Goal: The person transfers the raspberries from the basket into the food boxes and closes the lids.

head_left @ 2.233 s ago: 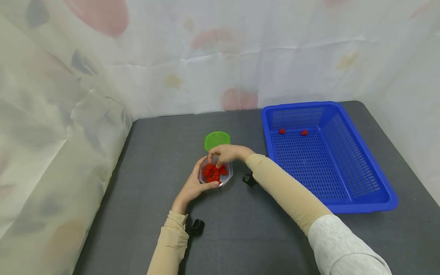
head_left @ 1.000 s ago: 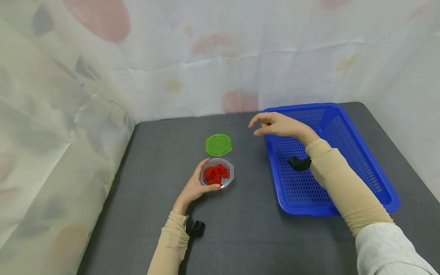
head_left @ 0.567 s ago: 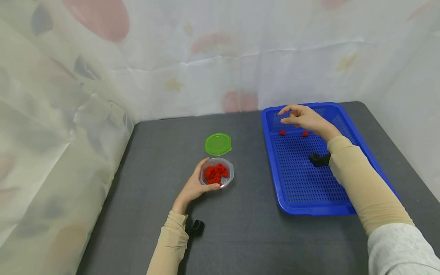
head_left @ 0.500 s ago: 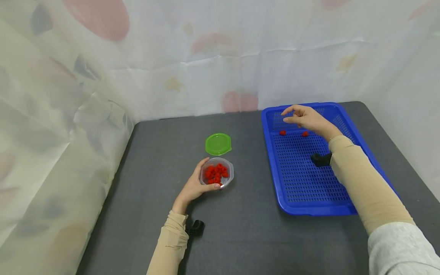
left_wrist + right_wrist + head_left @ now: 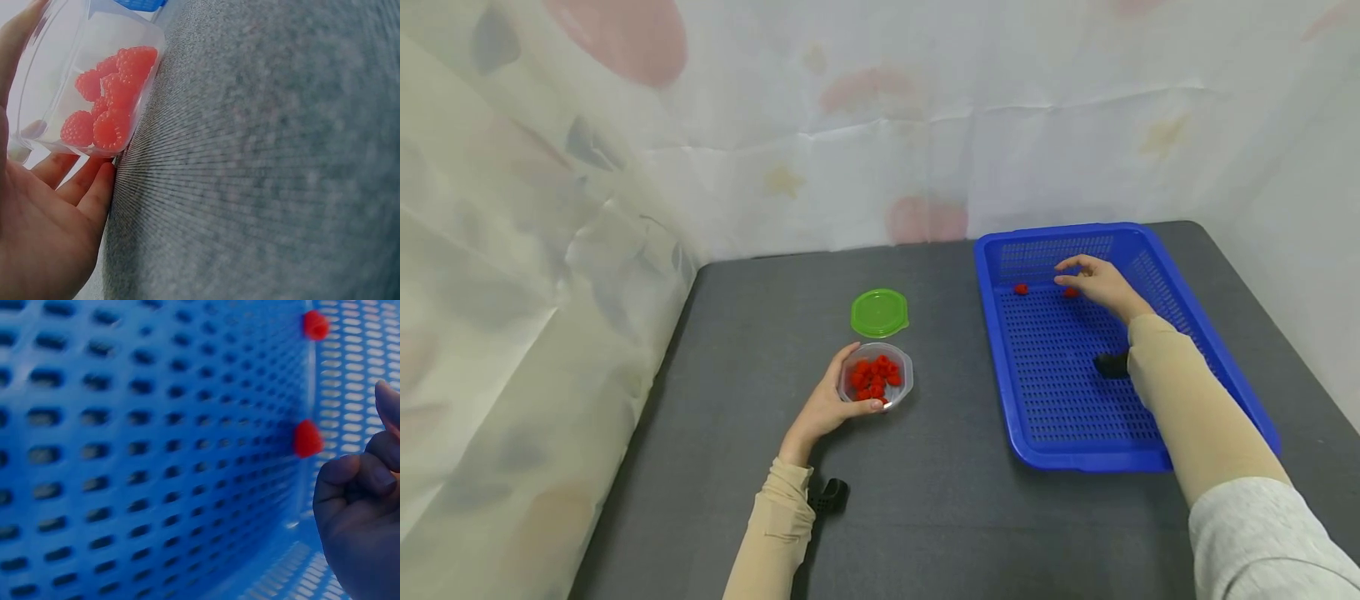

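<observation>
My left hand (image 5: 822, 410) grips a small clear plastic container (image 5: 906, 387) on the grey table, thumb on the near side and fingers round the far side. Several raspberries (image 5: 119, 94) lie inside it, plain in the left wrist view. My right hand (image 5: 1101, 287) is over the blue perforated basket (image 5: 1060, 408), thumb and index finger parted with nothing visible between them. Just under those fingertips a raspberry (image 5: 1070, 292) is partly covered in the head view. A second raspberry (image 5: 1021, 289) rests farther left on the basket floor. In the right wrist view the other fingers are curled.
Behind the container a green lid (image 5: 879, 313) lies flat on the table (image 5: 940, 517). The basket takes up the table's right side with raised walls. Patterned sheeting (image 5: 850, 167) hangs along the back and left.
From inside the container my right hand has moved right to the basket, then lowered toward the right-hand raspberry. My left hand has kept its grip on the container.
</observation>
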Motion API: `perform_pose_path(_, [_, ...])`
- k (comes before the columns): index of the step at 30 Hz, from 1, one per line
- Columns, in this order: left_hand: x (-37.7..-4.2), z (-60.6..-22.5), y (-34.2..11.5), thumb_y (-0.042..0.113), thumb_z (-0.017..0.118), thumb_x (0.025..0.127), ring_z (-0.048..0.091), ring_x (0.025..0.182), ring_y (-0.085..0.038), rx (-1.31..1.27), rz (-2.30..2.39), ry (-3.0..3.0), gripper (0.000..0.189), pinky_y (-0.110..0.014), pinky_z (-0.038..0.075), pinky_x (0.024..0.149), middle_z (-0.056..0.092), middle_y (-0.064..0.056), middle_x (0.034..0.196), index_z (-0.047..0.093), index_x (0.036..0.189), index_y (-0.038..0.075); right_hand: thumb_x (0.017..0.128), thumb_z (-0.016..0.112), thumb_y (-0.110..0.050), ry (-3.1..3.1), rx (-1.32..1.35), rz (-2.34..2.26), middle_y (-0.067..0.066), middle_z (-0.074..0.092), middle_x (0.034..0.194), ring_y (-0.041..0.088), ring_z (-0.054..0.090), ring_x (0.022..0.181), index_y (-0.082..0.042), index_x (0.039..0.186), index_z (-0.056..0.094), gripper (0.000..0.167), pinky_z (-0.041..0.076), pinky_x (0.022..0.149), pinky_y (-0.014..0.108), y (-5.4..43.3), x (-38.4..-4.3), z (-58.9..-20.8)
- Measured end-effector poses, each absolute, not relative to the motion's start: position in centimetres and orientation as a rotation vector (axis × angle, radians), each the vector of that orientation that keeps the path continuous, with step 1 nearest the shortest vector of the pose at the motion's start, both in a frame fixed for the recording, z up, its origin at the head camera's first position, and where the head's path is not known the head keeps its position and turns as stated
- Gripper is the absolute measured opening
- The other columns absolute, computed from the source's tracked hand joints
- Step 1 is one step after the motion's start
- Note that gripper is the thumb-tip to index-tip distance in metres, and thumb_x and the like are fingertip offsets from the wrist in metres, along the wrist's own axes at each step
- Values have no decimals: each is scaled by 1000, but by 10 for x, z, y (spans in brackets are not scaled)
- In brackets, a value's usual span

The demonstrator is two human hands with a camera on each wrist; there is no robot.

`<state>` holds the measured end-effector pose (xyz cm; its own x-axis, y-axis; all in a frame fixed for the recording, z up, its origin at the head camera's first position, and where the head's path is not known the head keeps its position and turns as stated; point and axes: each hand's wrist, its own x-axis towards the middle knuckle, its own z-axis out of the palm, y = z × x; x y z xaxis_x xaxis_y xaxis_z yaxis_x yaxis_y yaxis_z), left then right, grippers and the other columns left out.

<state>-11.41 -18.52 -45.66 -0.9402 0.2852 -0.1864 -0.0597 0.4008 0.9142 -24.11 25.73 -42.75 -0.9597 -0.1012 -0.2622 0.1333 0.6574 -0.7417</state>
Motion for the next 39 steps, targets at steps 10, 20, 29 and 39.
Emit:
perform_pose_path(10, [-113, -456, -185, 21, 81, 71, 35, 134, -27, 212, 1574, 2347, 96, -50, 26, 111, 37, -9, 146, 22, 147, 23, 95, 52, -31, 2634, 71, -1058, 8, 45, 89, 20, 42, 76, -2, 133, 43, 49, 37, 67, 32, 272, -238, -444])
perform_pose_path(20, [-113, -456, -184, 23, 81, 71, 34, 135, -26, 189, 1568, 2344, 96, -50, 26, 111, 36, -5, 146, 22, 147, 24, 95, 53, -27, 2644, 59, -1012, 4, 44, 79, 16, 43, 69, 5, 132, 40, 51, 38, 62, 30, 275, -237, -448])
perform_pose_path(29, [-113, -455, -184, 22, 81, 71, 33, 135, -27, 194, 1565, 2353, 95, -51, 26, 111, 36, -5, 146, 22, 147, 23, 94, 54, -23, 2634, 49, -1029, 3, 46, 79, 15, 43, 68, 5, 125, 45, 43, 37, 61, 30, 275, -237, -449])
perform_pose_path(39, [-112, -455, -184, 20, 80, 72, 34, 134, -26, 199, 1587, 2337, 95, -50, 26, 112, 37, -6, 146, 23, 147, 23, 95, 52, -33, 2565, 38, -1087, 19, 44, 117, 24, 43, 87, 2, 130, 42, 51, 41, 67, 30, 271, -234, -439])
